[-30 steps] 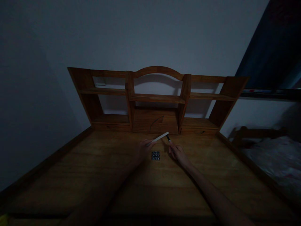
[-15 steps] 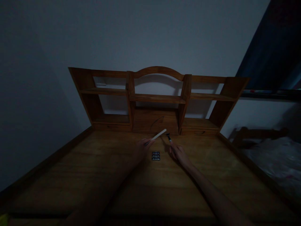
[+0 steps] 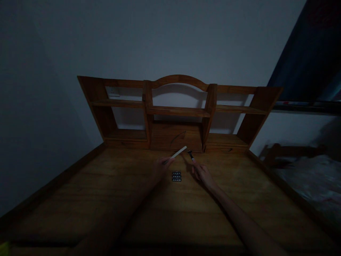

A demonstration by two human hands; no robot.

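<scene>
My left hand is closed round the near end of a slim, pale, flat stick, whose free end points up and to the right. My right hand grips a razor by its handle, with the dark crosswise head pointing away from me. The stick's tip and the razor head are close together but apart. On the table between and just below my hands lies a small dark block of three rows with pale marks, perhaps blade cartridges; dim light hides the detail.
A wooden shelf unit stands along the back of the wooden table, against the wall. Raised edges border the tabletop. Beyond its right side is a pale, crinkled plastic-like covering, below a dark curtain.
The tip of the pale stick has shifted slightly left, away from the razor head. My right hand and the razor have barely moved; the dark block lies in the same place.
</scene>
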